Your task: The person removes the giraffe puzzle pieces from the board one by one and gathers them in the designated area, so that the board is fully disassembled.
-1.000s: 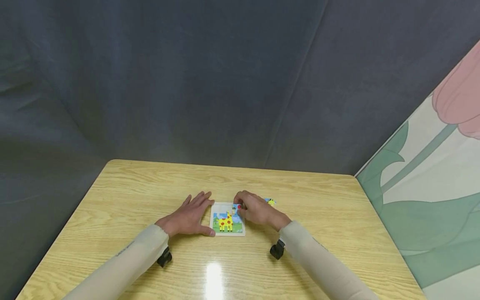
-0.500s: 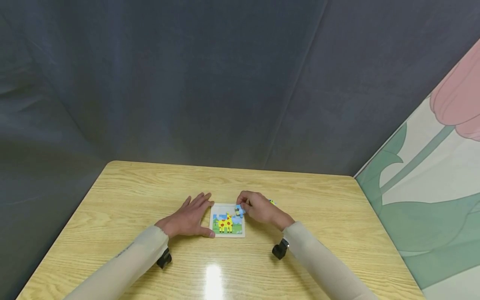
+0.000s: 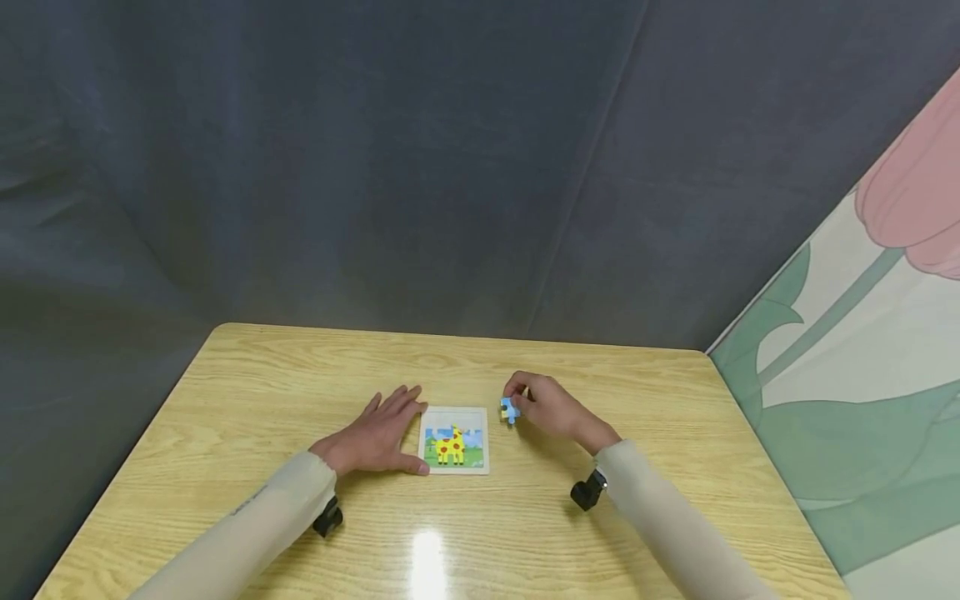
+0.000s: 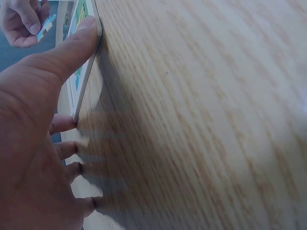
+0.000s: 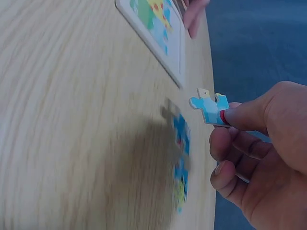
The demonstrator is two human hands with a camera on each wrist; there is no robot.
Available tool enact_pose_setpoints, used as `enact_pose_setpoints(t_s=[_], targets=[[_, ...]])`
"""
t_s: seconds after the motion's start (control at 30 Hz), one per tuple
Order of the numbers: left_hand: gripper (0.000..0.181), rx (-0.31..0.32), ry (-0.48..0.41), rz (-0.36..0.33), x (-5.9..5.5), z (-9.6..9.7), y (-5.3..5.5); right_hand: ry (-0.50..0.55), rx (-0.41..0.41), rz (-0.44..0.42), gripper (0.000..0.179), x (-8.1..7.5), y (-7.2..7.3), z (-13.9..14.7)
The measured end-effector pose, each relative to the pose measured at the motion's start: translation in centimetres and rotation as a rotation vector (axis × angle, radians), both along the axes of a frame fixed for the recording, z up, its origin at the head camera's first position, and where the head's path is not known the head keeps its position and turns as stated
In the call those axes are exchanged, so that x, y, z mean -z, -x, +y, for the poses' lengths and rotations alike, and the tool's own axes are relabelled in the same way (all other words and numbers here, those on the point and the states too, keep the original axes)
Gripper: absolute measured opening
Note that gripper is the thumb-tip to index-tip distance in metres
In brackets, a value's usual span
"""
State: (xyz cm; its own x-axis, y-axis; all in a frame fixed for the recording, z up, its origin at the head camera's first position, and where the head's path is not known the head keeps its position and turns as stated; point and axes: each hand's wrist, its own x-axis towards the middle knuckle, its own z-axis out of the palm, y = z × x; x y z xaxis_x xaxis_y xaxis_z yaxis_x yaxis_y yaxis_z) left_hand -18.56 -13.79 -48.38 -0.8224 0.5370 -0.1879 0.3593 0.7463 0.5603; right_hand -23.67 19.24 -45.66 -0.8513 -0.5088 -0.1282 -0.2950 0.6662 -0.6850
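My left hand (image 3: 377, 435) lies with fingers spread at the left side of a square puzzle tray (image 3: 487, 446). Its thumb (image 4: 79, 40) rests on the near corner, and the index fingertip touches the far corner. Inside the tray, joined pieces show a yellow giraffe (image 3: 450, 447) with red spots; the upper strip is bare white. Held off the table to the tray's right, a blue jigsaw piece (image 5: 211, 109) with a red spot is pinched between thumb and fingers of my right hand (image 3: 558, 410).
Below my right hand, loose jigsaw pieces (image 5: 181, 165) in blue and yellow lie on the wooden table (image 3: 465, 533); the hand hides them in the head view. A dark curtain (image 3: 375, 167) hangs behind the far edge, with a flower-patterned cloth (image 3: 862, 400) at right.
My right hand has lifted the blue piece from over the tray's upper right corner and carried it rightward, now covering the loose pieces in the head view. The left hand stays in place.
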Motion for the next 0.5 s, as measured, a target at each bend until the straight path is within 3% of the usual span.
enact_pose_setpoints(t_s=[0.5], targets=[[0.104, 0.008, 0.034, 0.008, 0.2, -0.2, 0.1, -0.014, 0.128, 0.015, 0.015, 0.7, 0.8, 6.0]])
